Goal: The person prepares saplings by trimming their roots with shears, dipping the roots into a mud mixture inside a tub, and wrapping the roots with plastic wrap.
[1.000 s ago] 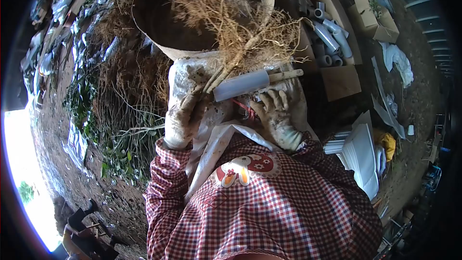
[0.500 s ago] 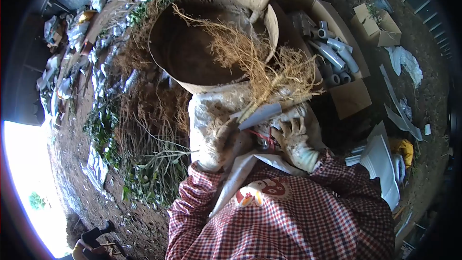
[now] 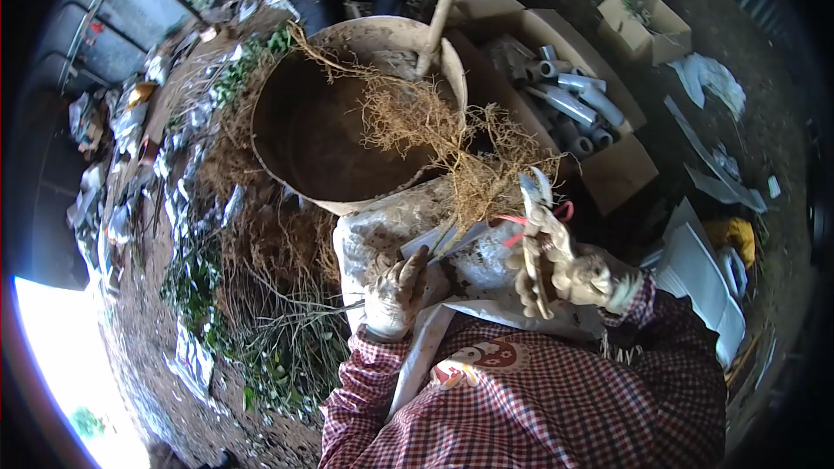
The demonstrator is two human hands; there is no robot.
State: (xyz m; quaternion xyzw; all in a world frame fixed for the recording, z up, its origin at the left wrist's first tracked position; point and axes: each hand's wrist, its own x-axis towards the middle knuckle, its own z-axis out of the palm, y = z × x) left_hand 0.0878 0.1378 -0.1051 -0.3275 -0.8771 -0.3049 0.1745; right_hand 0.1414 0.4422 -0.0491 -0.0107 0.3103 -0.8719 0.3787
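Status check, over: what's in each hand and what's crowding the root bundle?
Left hand grip shut on root bundle. Right hand grip shut on pruning shears, raised beside the roots. Mud tub right behind; box of tubes to the right.

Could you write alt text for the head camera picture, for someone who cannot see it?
A gloved left hand holds a bundle of roots, while the right hand holds pruning shears. Behind stand a muddy tub and a box of plastic tubes.

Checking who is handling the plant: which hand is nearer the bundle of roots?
Left. The left hand grips the stems just below the bundle of roots. The right hand is off to its right, holding pruning shears.
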